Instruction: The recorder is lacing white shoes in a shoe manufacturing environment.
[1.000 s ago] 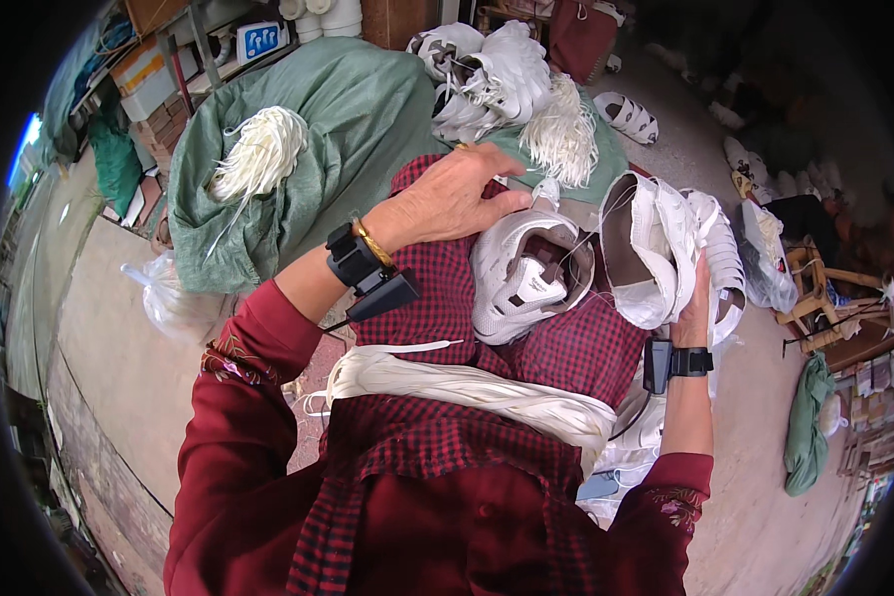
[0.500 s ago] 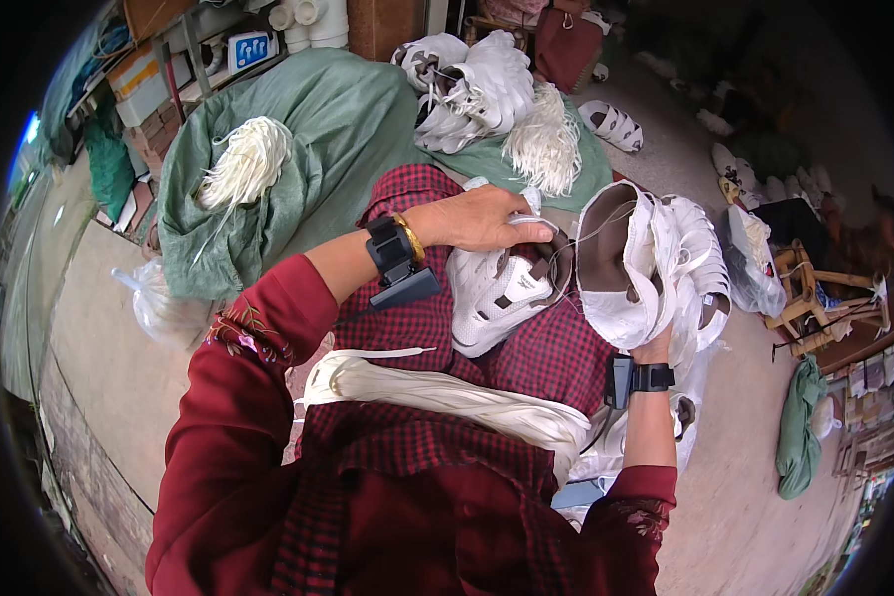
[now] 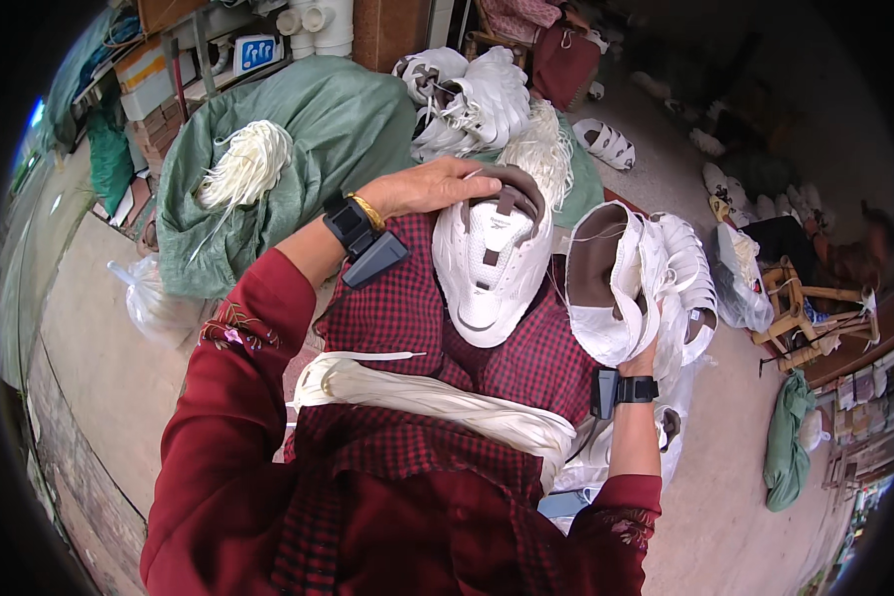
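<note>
My left hand [image 3: 429, 189] grips a white shoe upper [image 3: 497, 253] at its brown-lined collar, thumb across the edge. The upper stands over my lap, tongue facing me and toe pointing down. To its right, a stack of nested white shoe uppers [image 3: 670, 263] leans, the nearest one [image 3: 606, 283] opening toward me with a brown lining and a loose thread. My right hand [image 3: 642, 360] reaches up behind this nearest upper, which hides its fingers. Across my checked apron [image 3: 387, 318] lies a long bundle of white shoelaces [image 3: 437, 397], below both hands.
Beyond my knees sits a green sack [image 3: 338, 109] carrying a lace bundle [image 3: 246, 164]. More white uppers [image 3: 482, 99] and laces [image 3: 541, 144] are piled at the back. A wooden stool [image 3: 805, 308] stands at right; a clear plastic bag [image 3: 159, 298] rests at left.
The upper in my left hand has turned from tilted to facing me and come up a little. The stack at my right has shifted slightly left in view.
</note>
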`<state>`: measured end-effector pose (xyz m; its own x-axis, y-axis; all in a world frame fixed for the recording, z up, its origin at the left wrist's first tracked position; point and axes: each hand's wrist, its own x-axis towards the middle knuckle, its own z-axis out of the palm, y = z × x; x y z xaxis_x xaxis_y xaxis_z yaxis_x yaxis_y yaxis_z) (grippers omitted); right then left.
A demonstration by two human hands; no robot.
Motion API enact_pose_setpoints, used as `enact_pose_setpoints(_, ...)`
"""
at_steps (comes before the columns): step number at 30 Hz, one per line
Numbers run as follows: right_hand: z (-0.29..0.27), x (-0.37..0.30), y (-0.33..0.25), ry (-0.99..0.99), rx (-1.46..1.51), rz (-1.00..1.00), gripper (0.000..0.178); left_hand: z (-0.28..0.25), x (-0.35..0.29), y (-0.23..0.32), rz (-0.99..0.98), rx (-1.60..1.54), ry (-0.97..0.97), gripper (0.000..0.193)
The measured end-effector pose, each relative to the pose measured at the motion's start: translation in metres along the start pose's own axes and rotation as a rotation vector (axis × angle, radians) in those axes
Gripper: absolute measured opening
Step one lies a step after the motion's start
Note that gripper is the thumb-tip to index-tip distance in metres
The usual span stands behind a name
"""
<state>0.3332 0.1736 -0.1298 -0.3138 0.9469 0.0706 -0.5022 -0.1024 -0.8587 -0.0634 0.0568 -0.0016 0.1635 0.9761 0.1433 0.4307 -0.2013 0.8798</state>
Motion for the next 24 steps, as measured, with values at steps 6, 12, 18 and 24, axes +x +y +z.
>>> enact_pose_setpoints(6,0.0,0.014,-0.002,-0.025,-0.123,-0.082,0.059,-0.093,-0.074,-0.007,0.012,-0.909,0.61,0.06)
enact_pose_setpoints(12,0.108,0.023,-0.042,-0.188,-0.715,-0.261,0.033,-0.13,-0.147,-0.049,0.568,-0.969,-0.066,0.039)
enact_pose_setpoints(18,0.192,-0.014,0.023,-0.571,-1.431,-0.8,0.037,-0.092,-0.114,-0.086,-0.024,-0.885,0.415,0.054)
enact_pose_setpoints(24,0.183,-0.022,0.008,-0.543,-1.041,-0.732,0.042,-0.047,-0.041,-0.027,-0.026,-0.644,-0.004,0.049)
